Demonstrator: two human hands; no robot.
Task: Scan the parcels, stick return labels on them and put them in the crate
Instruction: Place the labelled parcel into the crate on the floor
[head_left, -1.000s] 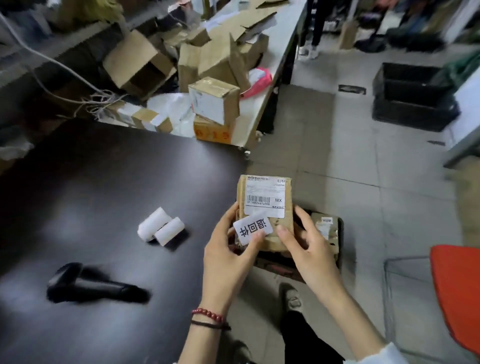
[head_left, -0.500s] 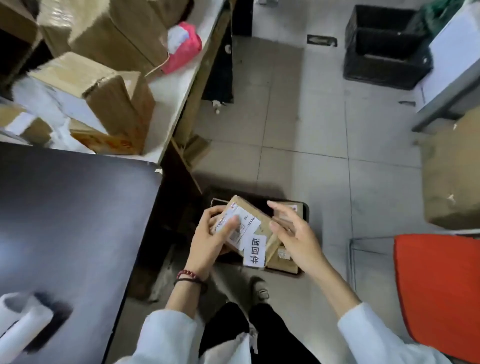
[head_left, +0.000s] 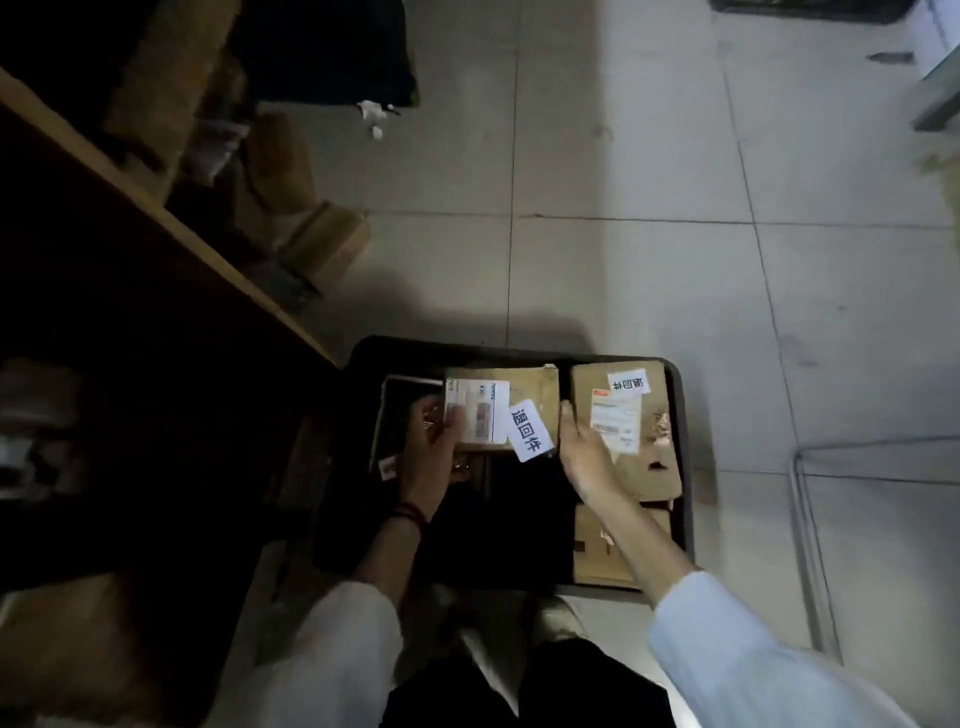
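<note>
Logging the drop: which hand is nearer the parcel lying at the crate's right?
Right. The right hand overlaps the lying parcel; the left hand grips the held parcel further left.

Pale tiled floor (head_left: 639, 156), dark table (head_left: 88, 291)

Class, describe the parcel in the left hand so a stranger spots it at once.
Find the black crate on the floor. The parcel is the left of two at its far end, gripped by the left hand. Its return label overhangs the near edge, slanted.
</note>
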